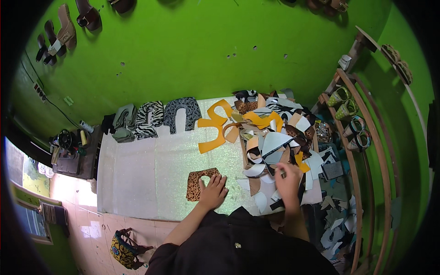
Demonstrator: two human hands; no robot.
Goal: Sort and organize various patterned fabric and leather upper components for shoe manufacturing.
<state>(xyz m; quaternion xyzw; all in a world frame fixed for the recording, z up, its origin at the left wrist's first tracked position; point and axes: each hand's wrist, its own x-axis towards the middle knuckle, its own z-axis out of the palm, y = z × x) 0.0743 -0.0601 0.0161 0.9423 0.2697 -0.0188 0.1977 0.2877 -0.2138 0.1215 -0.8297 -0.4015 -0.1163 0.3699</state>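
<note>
My left hand [213, 190] lies flat, fingers stretched out, over the right side of a leopard-print U-shaped cut piece [194, 183] on the white table. My right hand [288, 179] is at the near edge of a heaped pile of material scraps [275, 142]. Its fingers are curled together; whether a scrap is between them is hidden. The heap mixes white, yellow, zebra and leopard pieces. Yellow U-shaped pieces [211, 145] lie left of it. Along the back stand stacks of grey patterned pieces [182, 108], zebra-print pieces [149, 120] and grey-green pieces [124, 120].
The white table [133, 178] meets a green wall. On the right, a wooden rack [365, 169] holds sandals [344, 103], with more scraps [334, 229] below. A small dark side table [78, 165] stands left; a patterned bag [124, 250] is on the tiled floor.
</note>
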